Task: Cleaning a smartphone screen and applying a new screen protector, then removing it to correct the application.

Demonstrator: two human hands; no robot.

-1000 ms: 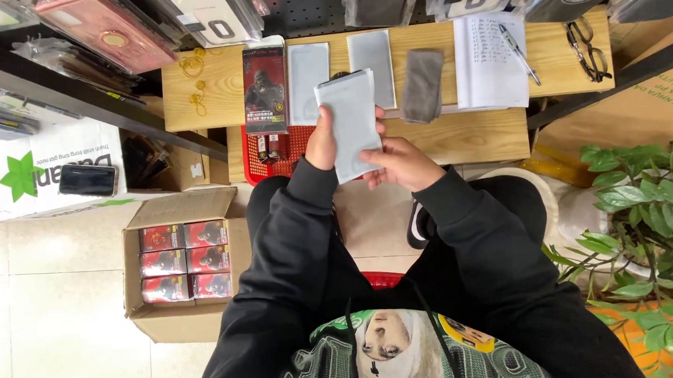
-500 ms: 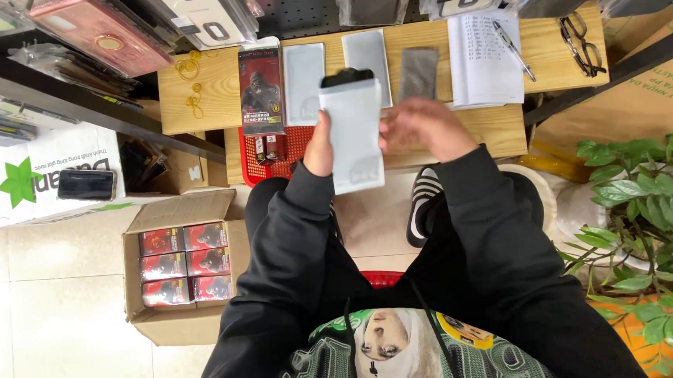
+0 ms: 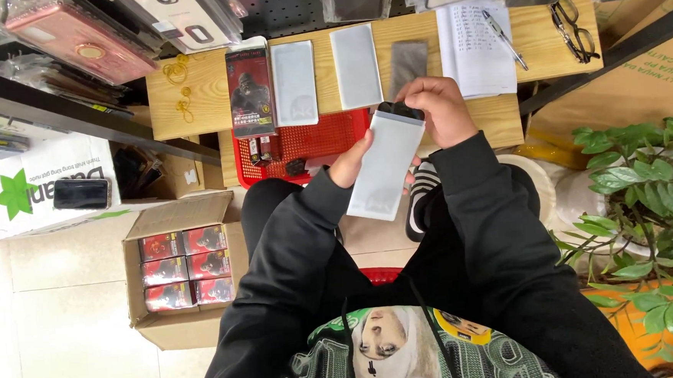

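Note:
My left hand [image 3: 350,159] grips the side of a long white sleeve pouch [image 3: 385,167], held in front of my chest. My right hand [image 3: 436,108] pinches a dark flat item [image 3: 400,110] at the pouch's top opening; only its dark edge shows. On the wooden shelf [image 3: 193,81] ahead lie a red and black printed box [image 3: 250,90], two white pouches [image 3: 294,82] [image 3: 356,65] and a dark grey flat sheet [image 3: 408,62].
A red basket [image 3: 303,141] sits under the shelf. A cardboard box of red packs [image 3: 183,270] stands on the floor at left. A notepad with pen [image 3: 474,40] and glasses [image 3: 574,31] lie at right; a potted plant [image 3: 644,203] stands far right.
My right hand reached to the shelf and came back. It now holds a dark item at the pouch's top. The pouch has tilted and dropped lower.

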